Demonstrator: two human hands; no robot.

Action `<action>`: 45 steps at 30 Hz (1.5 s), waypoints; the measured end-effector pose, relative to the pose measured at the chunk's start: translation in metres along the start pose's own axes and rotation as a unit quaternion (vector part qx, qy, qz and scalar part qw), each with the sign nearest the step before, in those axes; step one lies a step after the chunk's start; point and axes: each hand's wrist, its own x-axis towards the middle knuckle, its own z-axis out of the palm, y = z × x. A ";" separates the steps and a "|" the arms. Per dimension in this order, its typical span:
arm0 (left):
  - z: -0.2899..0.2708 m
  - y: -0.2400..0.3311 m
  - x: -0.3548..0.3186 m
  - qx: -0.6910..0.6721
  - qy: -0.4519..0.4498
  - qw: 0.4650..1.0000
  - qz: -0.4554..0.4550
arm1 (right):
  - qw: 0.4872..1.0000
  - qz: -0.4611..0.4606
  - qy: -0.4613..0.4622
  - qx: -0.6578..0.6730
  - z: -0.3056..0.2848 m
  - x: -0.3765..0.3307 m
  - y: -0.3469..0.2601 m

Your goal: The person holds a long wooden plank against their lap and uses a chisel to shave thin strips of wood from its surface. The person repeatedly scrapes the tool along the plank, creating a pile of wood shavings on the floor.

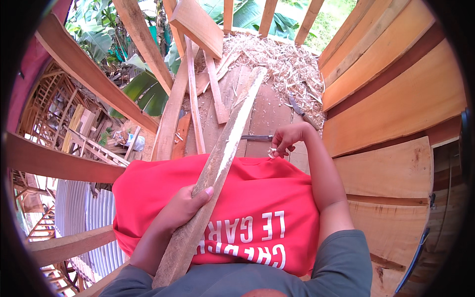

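Observation:
My left hand (190, 203) is wrapped round a long wooden beam (215, 163), which slants from my lap up to the plank floor ahead. A pale, bright strip runs along the beam's right edge. To the right of the beam, my right hand (288, 138) is closed, with a small pale wood shaving (271, 152) at its fingertips. A narrow dark blade (255, 137) points left just beside that hand; whether the hand touches its handle I cannot tell. Farther off, a knife (303, 113) lies by the shavings. Red cloth (262, 185) with white lettering covers my lap.
Curly wood shavings (282, 64) heap on the plank floor (269, 109) at the far end. Loose boards (216, 91) and a thick block (198, 27) lean at the far left. Slatted railings (89, 74) stand left; a board wall (391, 104) rises on the right.

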 end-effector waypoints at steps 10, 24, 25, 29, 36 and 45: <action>0.002 -0.005 0.000 -0.003 -0.007 1.000 0.027 | 0.855 -0.026 0.514 -0.065 0.008 -0.004 0.044; 0.000 -0.010 -0.003 0.000 0.004 1.000 0.020 | 0.899 0.045 0.406 -0.159 0.018 0.014 0.066; 0.001 -0.011 -0.001 -0.004 -0.001 1.000 0.025 | 0.878 0.063 0.451 -0.149 0.015 0.003 0.066; 0.000 -0.013 0.002 -0.027 -0.004 0.999 0.020 | 0.798 0.053 0.589 -0.117 0.019 -0.034 0.030; 0.000 -0.004 0.007 -0.023 0.007 1.000 -0.013 | 0.873 -0.217 0.438 0.010 0.066 -0.020 -0.042; 0.005 0.003 0.011 -0.164 0.050 0.979 -0.107 | 0.859 -0.291 0.420 0.000 0.115 -0.002 -0.083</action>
